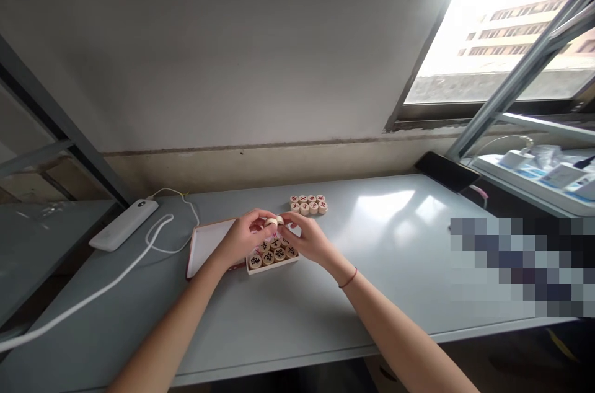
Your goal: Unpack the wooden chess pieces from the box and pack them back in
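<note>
Above a small white box (273, 267) of Chinese chess pieces, my two hands meet. My left hand (248, 233) is closed in a pinch on a round wooden Chinese chess piece (270, 222). Beside it, my right hand (304, 233) pinches another such piece (279, 220); the two pieces are side by side, seemingly touching. Inside the box lie several pieces with black characters (279, 254), partly hidden by my hands. Under my left hand and forearm lies the white-lined box lid (209, 244). Behind the hands stand two rows of pieces with red characters (308, 204).
A white power strip (124, 224) with a thick white cable (116, 281) lies on the grey desk (372, 269) at left. At the back right, a dark flat device (444, 172) leans by the metal frame (506, 70). A white box with chargers (534, 173) stands further right.
</note>
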A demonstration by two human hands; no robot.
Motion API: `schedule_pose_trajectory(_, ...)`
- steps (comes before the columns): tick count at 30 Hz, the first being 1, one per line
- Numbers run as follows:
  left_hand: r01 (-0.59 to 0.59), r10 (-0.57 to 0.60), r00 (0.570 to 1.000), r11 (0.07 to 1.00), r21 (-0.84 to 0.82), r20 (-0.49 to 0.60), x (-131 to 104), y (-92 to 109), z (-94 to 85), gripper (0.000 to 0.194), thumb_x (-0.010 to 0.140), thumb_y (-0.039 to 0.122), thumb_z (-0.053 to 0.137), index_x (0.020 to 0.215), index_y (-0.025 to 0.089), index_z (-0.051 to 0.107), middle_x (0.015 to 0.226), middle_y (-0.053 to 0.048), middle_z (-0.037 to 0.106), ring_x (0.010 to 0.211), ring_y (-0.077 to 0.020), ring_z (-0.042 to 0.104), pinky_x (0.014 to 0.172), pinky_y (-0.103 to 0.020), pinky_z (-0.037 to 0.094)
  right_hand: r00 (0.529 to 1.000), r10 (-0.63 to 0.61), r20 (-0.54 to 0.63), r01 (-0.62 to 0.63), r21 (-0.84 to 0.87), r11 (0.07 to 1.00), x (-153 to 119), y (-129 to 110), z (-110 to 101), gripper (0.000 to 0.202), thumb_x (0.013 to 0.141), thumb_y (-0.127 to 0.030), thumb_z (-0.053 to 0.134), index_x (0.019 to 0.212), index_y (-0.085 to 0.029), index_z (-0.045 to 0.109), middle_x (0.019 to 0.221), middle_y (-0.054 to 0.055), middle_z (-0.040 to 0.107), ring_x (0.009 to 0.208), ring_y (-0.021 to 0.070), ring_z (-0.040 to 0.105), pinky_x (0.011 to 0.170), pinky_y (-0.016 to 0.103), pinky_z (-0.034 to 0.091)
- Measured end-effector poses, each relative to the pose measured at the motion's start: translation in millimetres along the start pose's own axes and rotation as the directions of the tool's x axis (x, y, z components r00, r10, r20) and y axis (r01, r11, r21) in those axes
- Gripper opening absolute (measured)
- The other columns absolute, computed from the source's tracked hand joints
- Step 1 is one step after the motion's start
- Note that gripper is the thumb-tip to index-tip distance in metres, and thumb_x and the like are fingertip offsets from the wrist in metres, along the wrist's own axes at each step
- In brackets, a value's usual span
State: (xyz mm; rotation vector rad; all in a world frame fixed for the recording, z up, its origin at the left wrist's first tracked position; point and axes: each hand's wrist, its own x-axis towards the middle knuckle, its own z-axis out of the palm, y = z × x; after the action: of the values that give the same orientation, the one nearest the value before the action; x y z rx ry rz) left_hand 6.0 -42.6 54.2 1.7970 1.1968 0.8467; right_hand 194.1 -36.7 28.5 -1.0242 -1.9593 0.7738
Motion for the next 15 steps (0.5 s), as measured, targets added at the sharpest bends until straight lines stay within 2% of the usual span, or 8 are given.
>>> schedule_pose_trajectory(2,0.020,-0.022,0.997,0.999,-0.032,-0.067,6,2,5.6,0.035,0.080,0.046,0.059,0.101,0.018,0.062,0.090,-0.005,0.068,0.083,-0.0178,0.064,0.074,-0.028,0.052,0.996,0.080,-0.033,-0.078,0.065,0.995,3,4,-6,0.021,0.087,-0.032,0.047,0.092,-0.017,0.061,0.080,0.004,0.064,0.073,0.0150,0.057,0.063,0.024,0.041)
schedule_pose_trajectory(4,0.025,-0.032,0.982,0.999,-0.036,-0.184,9,-2,9.0,0.036,0.078,0.047,0.060,0.101,0.018,0.061,0.093,-0.005,0.067,0.086,-0.0176,0.064,0.077,-0.028,0.051,0.976,0.206,-0.069,-0.203,0.048,0.978,5,11,-15,0.023,0.087,-0.034,0.044,0.079,-0.017,0.058,0.071,0.002,0.061,0.067,0.0144,0.054,0.058,0.023,0.038)
schedule_pose_trajectory(6,0.016,-0.026,0.965,0.999,-0.039,-0.262,9,-8,10.5,0.036,0.079,0.046,0.058,0.102,0.019,0.061,0.095,-0.005,0.067,0.087,-0.0167,0.063,0.079,-0.028,0.051,0.937,0.340,-0.086,-0.345,-0.052,0.937,6,20,-23,0.027,0.086,-0.033,0.042,0.065,-0.018,0.051,0.062,0.000,0.055,0.060,0.0135,0.050,0.053,0.023,0.033)
schedule_pose_trajectory(8,0.015,-0.025,0.958,0.999,-0.036,-0.286,6,-16,11.1,0.033,0.079,0.043,0.059,0.103,0.020,0.061,0.097,-0.004,0.066,0.086,-0.0158,0.063,0.079,-0.027,0.051,0.904,0.424,-0.059,-0.428,-0.169,0.888,7,28,-27,0.030,0.084,-0.033,0.042,0.057,-0.019,0.043,0.055,-0.001,0.048,0.054,0.0126,0.044,0.050,0.023,0.028)
schedule_pose_trajectory(11,0.033,-0.037,0.956,0.999,-0.018,-0.293,1,-22,12.1,0.033,0.078,0.038,0.060,0.106,0.020,0.061,0.098,-0.004,0.066,0.085,-0.0153,0.064,0.079,-0.027,0.052,0.889,0.458,-0.028,-0.447,-0.279,0.850,6,38,-27,0.033,0.083,-0.035,0.045,0.054,-0.020,0.035,0.050,-0.003,0.041,0.050,0.0119,0.038,0.047,0.024,0.023)
schedule_pose_trajectory(15,0.015,0.000,0.962,0.998,0.054,-0.273,-4,-18,15.9,0.032,0.079,0.035,0.060,0.108,0.021,0.061,0.095,-0.003,0.067,0.082,-0.0156,0.065,0.077,-0.027,0.053,0.906,0.411,-0.105,-0.420,-0.351,0.837,5,41,-25,0.038,0.083,-0.037,0.049,0.053,-0.020,0.033,0.049,-0.003,0.038,0.049,0.0108,0.032,0.047,0.025,0.020)
